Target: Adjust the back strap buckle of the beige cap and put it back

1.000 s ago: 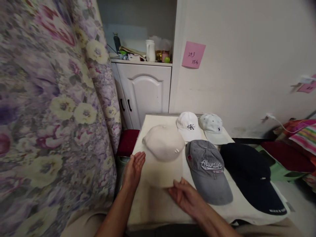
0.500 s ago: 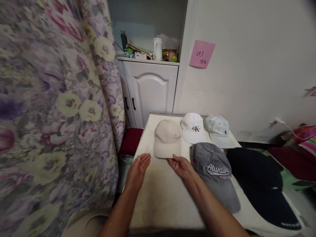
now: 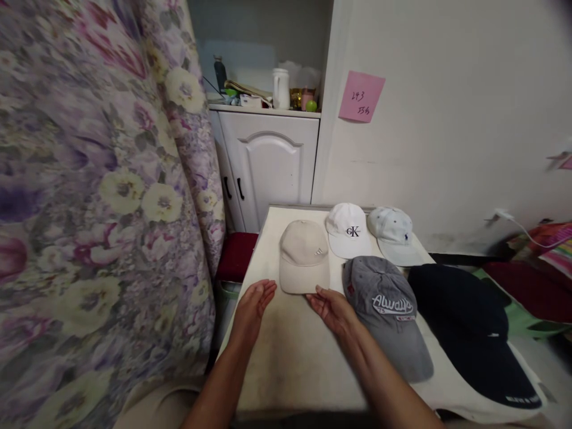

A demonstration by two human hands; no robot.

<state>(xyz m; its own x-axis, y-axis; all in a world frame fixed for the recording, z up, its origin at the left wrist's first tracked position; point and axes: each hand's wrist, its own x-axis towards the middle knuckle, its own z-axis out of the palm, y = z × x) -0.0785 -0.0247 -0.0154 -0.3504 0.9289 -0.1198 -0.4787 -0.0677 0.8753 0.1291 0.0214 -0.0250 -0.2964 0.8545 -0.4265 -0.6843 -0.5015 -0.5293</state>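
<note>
A beige baseball cap point(image 3: 304, 250) with a small logo sits on the cream-covered table point(image 3: 295, 351), its brim toward me. My right hand point(image 3: 331, 307) pinches the front right edge of that brim between thumb and fingers. Just left of the brim, my left hand point(image 3: 254, 304) is open with its fingers stretched out, apart from the cap. To the right lies a grey cap point(image 3: 388, 322) lettered "Always", partly behind my right forearm. Behind it are a white cap point(image 3: 347, 232) marked CK and a pale blue cap point(image 3: 394, 235). A black cap point(image 3: 469, 333) is at the far right.
A floral curtain point(image 3: 111, 226) hangs close on the left. Beyond the table stand a white cabinet point(image 3: 272, 161) and a red-topped stool point(image 3: 236, 256). The wall bears a pink note point(image 3: 361, 96). Another red seat point(image 3: 527, 289) is at the right.
The beige cap has moved slightly toward me with my right hand on its brim. My left hand has stayed beside it, and the view has shifted a little.
</note>
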